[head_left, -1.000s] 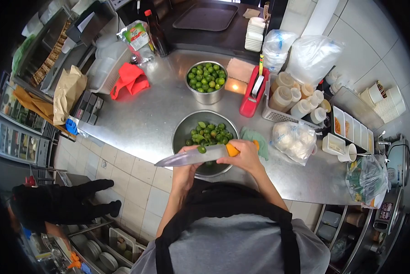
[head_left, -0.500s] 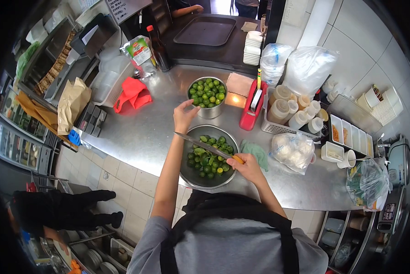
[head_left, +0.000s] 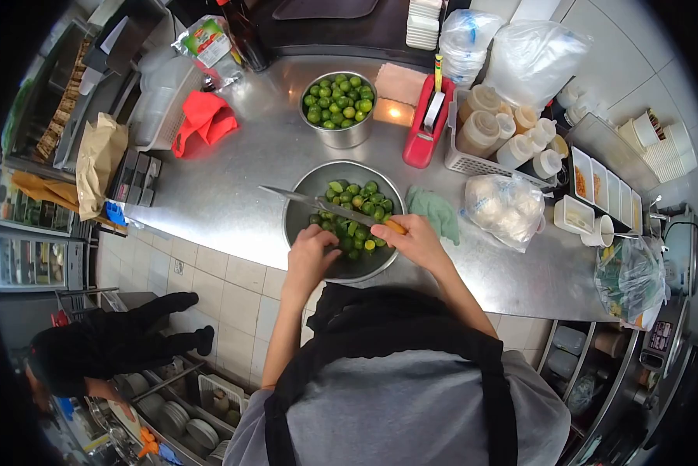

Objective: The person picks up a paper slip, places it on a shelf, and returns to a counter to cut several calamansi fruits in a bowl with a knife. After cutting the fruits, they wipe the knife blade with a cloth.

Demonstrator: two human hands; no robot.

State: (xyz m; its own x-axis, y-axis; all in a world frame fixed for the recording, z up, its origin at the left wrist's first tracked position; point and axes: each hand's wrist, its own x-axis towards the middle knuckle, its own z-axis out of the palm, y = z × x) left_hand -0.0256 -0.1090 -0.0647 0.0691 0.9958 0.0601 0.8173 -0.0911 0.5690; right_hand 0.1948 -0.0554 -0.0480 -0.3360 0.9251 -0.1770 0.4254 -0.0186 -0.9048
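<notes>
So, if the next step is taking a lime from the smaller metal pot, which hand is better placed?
Probably the left hand: it is free of the knife, though whether it holds anything is hidden. The right hand grips the knife's orange handle over the bowl.

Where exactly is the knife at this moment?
In the head view, near the centre, the knife is in the right hand, slanting over the wide metal bowl, its tip past the bowl's left rim.

No text legible; print on green-labelled packet (head_left: pixel 208 44) too small to read.
</notes>
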